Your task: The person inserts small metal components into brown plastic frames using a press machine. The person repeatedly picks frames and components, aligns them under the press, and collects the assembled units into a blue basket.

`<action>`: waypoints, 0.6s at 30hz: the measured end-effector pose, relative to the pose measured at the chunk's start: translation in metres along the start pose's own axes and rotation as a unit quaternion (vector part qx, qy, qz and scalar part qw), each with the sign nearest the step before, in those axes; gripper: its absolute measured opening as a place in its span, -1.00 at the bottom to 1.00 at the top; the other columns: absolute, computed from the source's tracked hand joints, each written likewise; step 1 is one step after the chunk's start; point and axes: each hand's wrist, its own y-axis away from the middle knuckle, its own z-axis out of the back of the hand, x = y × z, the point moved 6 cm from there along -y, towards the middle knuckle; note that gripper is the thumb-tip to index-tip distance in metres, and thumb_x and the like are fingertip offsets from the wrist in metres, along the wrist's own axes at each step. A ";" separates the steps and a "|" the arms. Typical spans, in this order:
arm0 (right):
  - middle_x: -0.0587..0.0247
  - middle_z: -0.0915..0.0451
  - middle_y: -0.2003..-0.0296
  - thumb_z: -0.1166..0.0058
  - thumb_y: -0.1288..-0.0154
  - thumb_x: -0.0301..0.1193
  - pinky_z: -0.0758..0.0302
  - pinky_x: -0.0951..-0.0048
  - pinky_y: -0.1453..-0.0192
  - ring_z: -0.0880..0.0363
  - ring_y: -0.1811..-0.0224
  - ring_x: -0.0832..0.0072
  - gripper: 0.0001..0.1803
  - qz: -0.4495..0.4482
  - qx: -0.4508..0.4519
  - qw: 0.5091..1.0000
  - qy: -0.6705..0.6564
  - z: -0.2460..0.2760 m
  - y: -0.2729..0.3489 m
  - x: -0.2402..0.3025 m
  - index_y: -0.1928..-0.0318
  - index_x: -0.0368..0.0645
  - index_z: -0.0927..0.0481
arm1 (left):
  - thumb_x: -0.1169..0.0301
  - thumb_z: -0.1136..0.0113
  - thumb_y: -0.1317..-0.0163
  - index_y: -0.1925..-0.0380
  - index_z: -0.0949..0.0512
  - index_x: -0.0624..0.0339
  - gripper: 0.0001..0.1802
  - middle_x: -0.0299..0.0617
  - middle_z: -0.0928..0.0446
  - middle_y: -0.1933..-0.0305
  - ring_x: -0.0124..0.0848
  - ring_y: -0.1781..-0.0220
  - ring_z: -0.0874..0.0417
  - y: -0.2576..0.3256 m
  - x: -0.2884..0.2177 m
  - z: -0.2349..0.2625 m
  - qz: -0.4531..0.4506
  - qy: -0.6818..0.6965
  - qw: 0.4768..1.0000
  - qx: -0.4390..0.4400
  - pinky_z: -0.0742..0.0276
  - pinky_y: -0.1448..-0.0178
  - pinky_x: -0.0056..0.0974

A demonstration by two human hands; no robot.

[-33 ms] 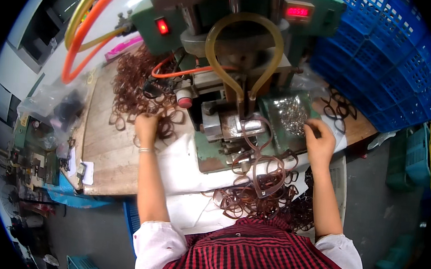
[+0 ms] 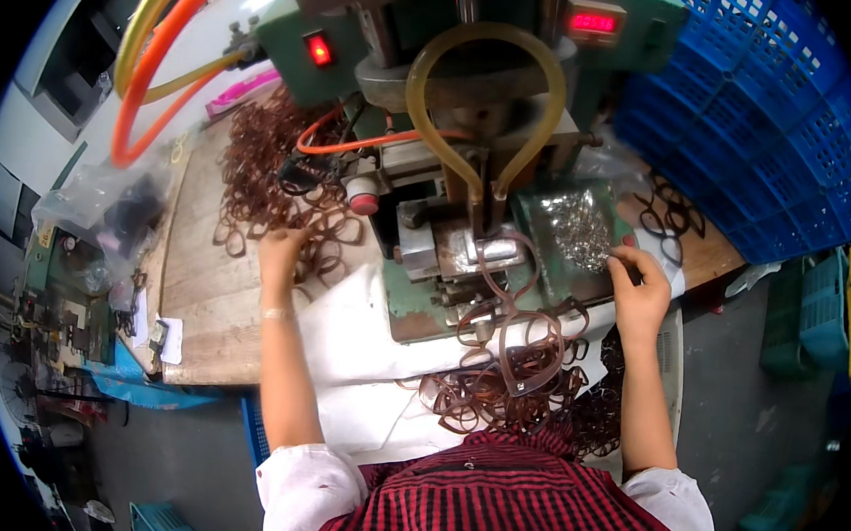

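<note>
My left hand (image 2: 280, 257) is at the near edge of a heap of brown eyeglass frames (image 2: 274, 146), fingers bent together; whether a frame is caught in them is hidden. Over the near right corner of a tray (image 2: 593, 295) of small shiny metal parts (image 2: 582, 227), my right hand (image 2: 641, 288) pinches thumb and forefinger together; anything between them is too small to make out. Between my hands, a brown eyeglass frame (image 2: 526, 379) hangs from the metal fixture (image 2: 446, 247) of a green press. More brown frames (image 2: 456, 396) lie tangled below it on white cloth.
The press head (image 2: 457, 90) stands over the fixture, with yellowish hoses (image 2: 415, 87) and an orange hose (image 2: 124, 126) around it. A red-topped button (image 2: 363, 202) sits left of the fixture. Blue crates (image 2: 761, 121) rise at the right, beside several dark frames (image 2: 671, 209).
My left hand has shifted slightly left along the edge of the heap. My right hand has drawn a little right and nearer, still pinched. The frame at the fixture has stayed put.
</note>
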 end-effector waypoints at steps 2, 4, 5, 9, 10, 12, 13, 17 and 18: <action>0.21 -0.68 0.32 -0.19 -0.14 -0.58 -0.51 0.47 0.12 -0.62 0.26 0.47 -0.85 -0.010 0.034 0.999 -0.040 0.008 0.006 0.008 0.24 -0.27 -0.68 | 0.39 -0.27 -0.19 0.44 -0.63 0.28 -0.84 -0.30 -0.50 0.59 -0.54 0.60 -0.49 0.036 -0.032 -0.005 0.096 0.131 0.977 0.135 -0.35 0.51 -0.43; 0.22 -0.68 0.31 -0.19 -0.15 -0.58 -0.50 0.48 0.11 -0.62 0.25 0.49 -0.85 0.027 0.104 0.991 -0.082 -0.003 -0.001 0.051 0.24 -0.27 -0.69 | 0.42 -0.22 -0.25 0.38 -0.59 0.27 -0.88 -0.23 -0.53 0.55 -0.54 0.59 -0.50 0.058 -0.038 -0.009 0.128 0.204 0.947 0.214 -0.38 0.53 -0.48; 0.22 -0.68 0.31 -0.19 -0.17 -0.56 -0.50 0.49 0.06 -0.63 0.22 0.49 -0.86 0.059 0.146 0.982 -0.106 -0.012 -0.008 0.083 0.24 -0.26 -0.70 | 0.43 -0.20 -0.29 0.35 -0.57 0.26 -0.88 -0.20 -0.56 0.52 -0.52 0.58 -0.52 0.068 -0.043 -0.014 0.122 0.217 0.942 0.224 -0.40 0.54 -0.50; 0.19 -0.67 0.28 -0.18 -0.11 -0.57 -0.52 0.49 0.01 -0.64 0.17 0.52 -0.62 0.042 0.176 0.955 -0.236 -0.063 -0.022 0.130 0.01 -0.34 -0.51 | 0.44 -0.14 -0.36 0.30 -0.48 0.24 -0.90 -0.21 -0.58 0.35 -0.44 0.44 -0.64 0.092 -0.057 -0.031 -0.015 0.255 0.962 0.101 -0.52 0.34 -0.48; 0.20 -0.67 0.29 -0.18 -0.10 -0.57 -0.51 0.49 0.02 -0.64 0.16 0.51 -0.62 0.034 0.184 0.952 -0.241 -0.072 -0.020 0.127 0.02 -0.34 -0.50 | 0.45 -0.13 -0.36 0.26 -0.45 0.23 -0.91 -0.19 -0.57 0.28 -0.40 0.33 -0.66 0.098 -0.057 -0.032 -0.031 0.282 0.953 0.105 -0.57 0.23 -0.41; 0.22 -0.66 0.29 -0.18 -0.09 -0.58 -0.50 0.49 0.04 -0.63 0.17 0.50 -0.61 0.028 0.187 0.950 -0.249 -0.079 -0.019 0.125 0.02 -0.34 -0.48 | 0.48 -0.10 -0.37 0.22 -0.44 0.23 -0.93 -0.16 -0.57 0.25 -0.38 0.24 -0.65 0.116 -0.080 -0.031 -0.104 0.368 0.922 0.065 -0.59 0.18 -0.34; 0.23 -0.66 0.30 -0.18 -0.10 -0.58 -0.50 0.50 0.05 -0.62 0.18 0.51 -0.61 0.027 0.180 0.951 -0.251 -0.077 -0.018 0.123 0.02 -0.34 -0.48 | 0.50 -0.08 -0.37 0.20 -0.44 0.24 -0.93 -0.14 -0.57 0.24 -0.37 0.20 -0.65 0.130 -0.095 -0.028 -0.133 0.407 0.902 0.046 -0.60 0.15 -0.31; 0.25 -0.66 0.34 -0.21 -0.12 -0.58 -0.48 0.53 0.07 -0.59 0.23 0.57 -0.59 -0.035 0.208 0.907 -0.365 -0.087 -0.012 0.118 -0.01 -0.35 -0.45 | 0.53 -0.03 -0.39 0.03 -0.45 0.26 -0.81 -0.04 -0.57 0.11 -0.31 0.11 -0.61 0.167 -0.197 -0.005 -0.364 0.457 0.808 0.071 -0.59 0.02 -0.23; 0.24 -0.65 0.33 -0.23 -0.14 -0.58 -0.47 0.55 0.07 -0.57 0.24 0.61 -0.56 -0.066 0.225 0.889 -0.394 -0.092 -0.008 0.118 -0.03 -0.36 -0.42 | 0.53 -0.02 -0.39 0.02 -0.45 0.28 -0.81 -0.03 -0.57 0.11 -0.30 0.10 -0.61 0.174 -0.220 -0.004 -0.385 0.415 0.822 0.063 -0.59 0.02 -0.23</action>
